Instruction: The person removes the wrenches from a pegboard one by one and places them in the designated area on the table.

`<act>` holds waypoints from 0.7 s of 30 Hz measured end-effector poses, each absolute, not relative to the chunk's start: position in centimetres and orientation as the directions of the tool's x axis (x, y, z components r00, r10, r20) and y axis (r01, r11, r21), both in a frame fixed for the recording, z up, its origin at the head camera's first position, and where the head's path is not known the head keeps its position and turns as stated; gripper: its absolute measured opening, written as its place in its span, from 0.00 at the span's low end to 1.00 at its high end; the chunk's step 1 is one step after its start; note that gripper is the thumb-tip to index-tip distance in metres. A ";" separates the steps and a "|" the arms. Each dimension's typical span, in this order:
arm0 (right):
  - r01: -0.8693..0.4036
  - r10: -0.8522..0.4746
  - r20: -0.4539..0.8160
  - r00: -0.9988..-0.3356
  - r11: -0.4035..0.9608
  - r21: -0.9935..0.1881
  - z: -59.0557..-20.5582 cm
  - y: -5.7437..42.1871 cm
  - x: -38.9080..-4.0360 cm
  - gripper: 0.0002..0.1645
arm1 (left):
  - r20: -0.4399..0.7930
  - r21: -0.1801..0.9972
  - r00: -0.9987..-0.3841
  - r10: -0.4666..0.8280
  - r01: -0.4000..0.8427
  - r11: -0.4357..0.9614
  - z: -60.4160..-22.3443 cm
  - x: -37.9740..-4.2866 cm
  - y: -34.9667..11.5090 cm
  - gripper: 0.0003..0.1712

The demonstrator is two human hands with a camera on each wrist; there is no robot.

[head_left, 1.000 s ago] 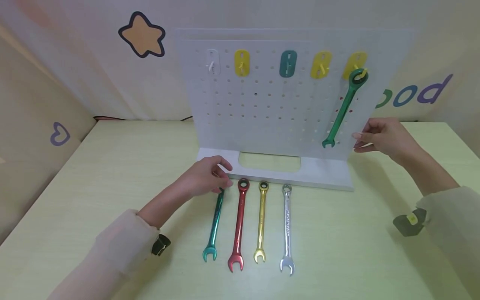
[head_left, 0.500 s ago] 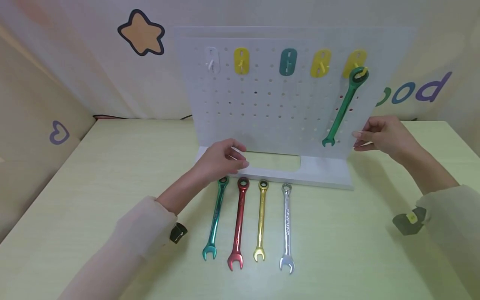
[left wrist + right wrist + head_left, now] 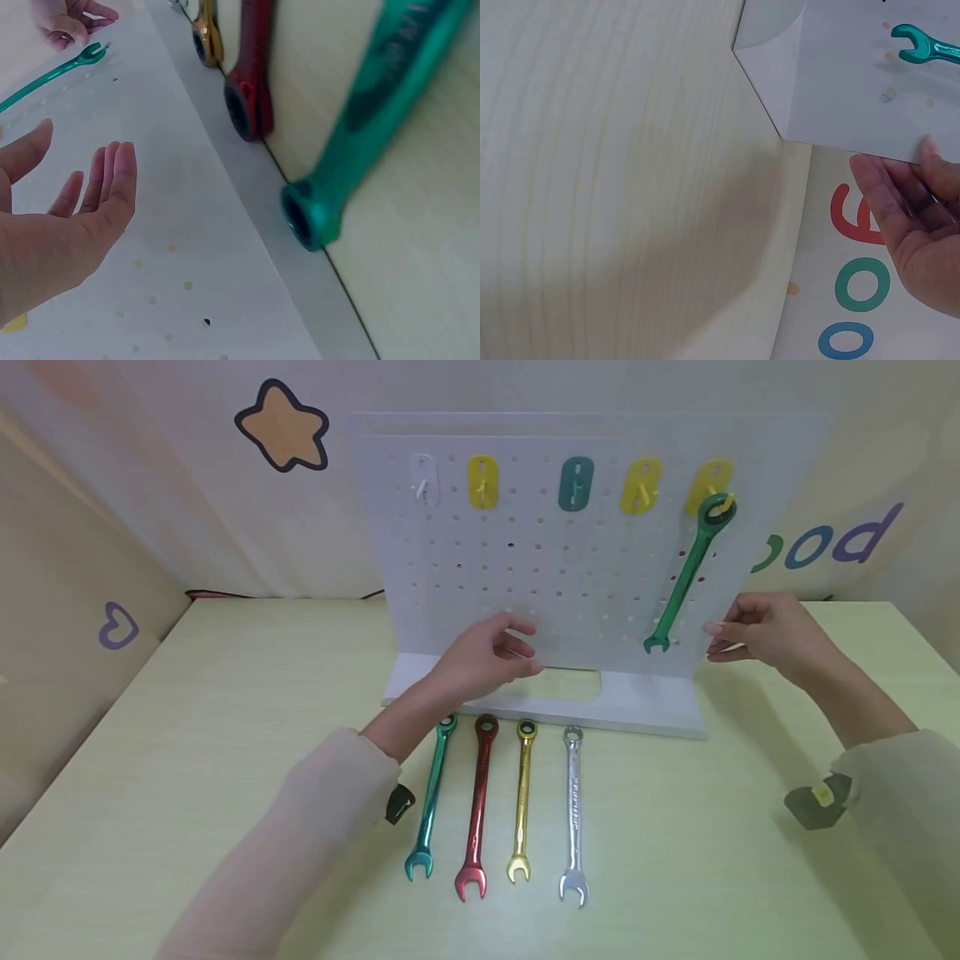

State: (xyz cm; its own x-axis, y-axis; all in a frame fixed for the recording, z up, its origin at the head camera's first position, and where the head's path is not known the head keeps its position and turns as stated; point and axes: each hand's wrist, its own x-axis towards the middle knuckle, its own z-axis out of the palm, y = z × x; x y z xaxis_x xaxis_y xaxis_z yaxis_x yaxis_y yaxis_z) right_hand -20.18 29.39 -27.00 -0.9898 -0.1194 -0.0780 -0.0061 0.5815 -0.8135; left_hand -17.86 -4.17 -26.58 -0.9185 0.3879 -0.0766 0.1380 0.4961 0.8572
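My left hand (image 3: 491, 652) holds nothing, its fingers relaxed and apart, in front of the lower part of the white pegboard (image 3: 450, 618). At the board's right edge my right hand (image 3: 776, 635) grips it, thumb in front and fingers behind, as the right wrist view shows. A green wrench (image 3: 684, 581) hangs tilted from the rightmost yellow hook (image 3: 708, 481). On the table before the base lie a teal wrench (image 3: 430, 802), a red wrench (image 3: 477, 810), a gold wrench (image 3: 522, 802) and a silver wrench (image 3: 574, 818). The left forearm passes just left of the teal wrench's ring end.
Along the board's top sit a white hook (image 3: 424, 481), a yellow hook (image 3: 483, 482), a teal hook (image 3: 577, 485) and another yellow hook (image 3: 641, 487), with nothing on them. The board's base (image 3: 652, 697) has a cutout. A printed curtain (image 3: 187, 510) stands behind the table (image 3: 247, 693).
My left hand has moved right and up from the teal wrench's ring end to the front of the board. The right hand and the wrenches have stayed put.
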 end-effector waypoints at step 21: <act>-0.008 -0.122 -0.078 -0.989 0.585 -0.811 -26.9 29.4 -20.2 0.16 | 0.017 0.868 -0.868 0.496 0.259 0.424 -25.2 -19.3 2.2 0.29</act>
